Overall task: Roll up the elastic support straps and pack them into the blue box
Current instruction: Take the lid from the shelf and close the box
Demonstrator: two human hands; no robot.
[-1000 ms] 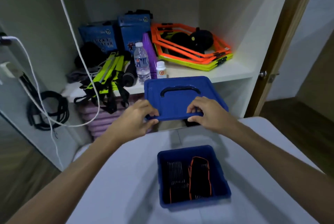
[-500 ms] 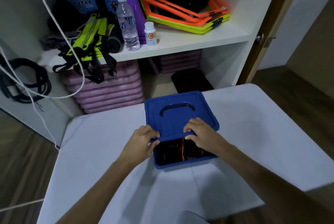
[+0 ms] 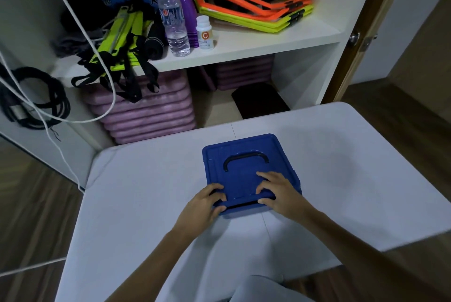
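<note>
Two hands work the near edge of the lid on the blue box, mid-bench. Left hand pinches the near-left corner; right hand lies flat, fingers spread, pressing down. Rigid, light plastic, likely snapping shut; best held at the rim or the dark handle. Straps are hidden.

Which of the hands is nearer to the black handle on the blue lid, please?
The right. The right hand lies on the blue lid with its fingertips just below the black handle; the left hand grips the lid's near-left corner, farther from it.
</note>
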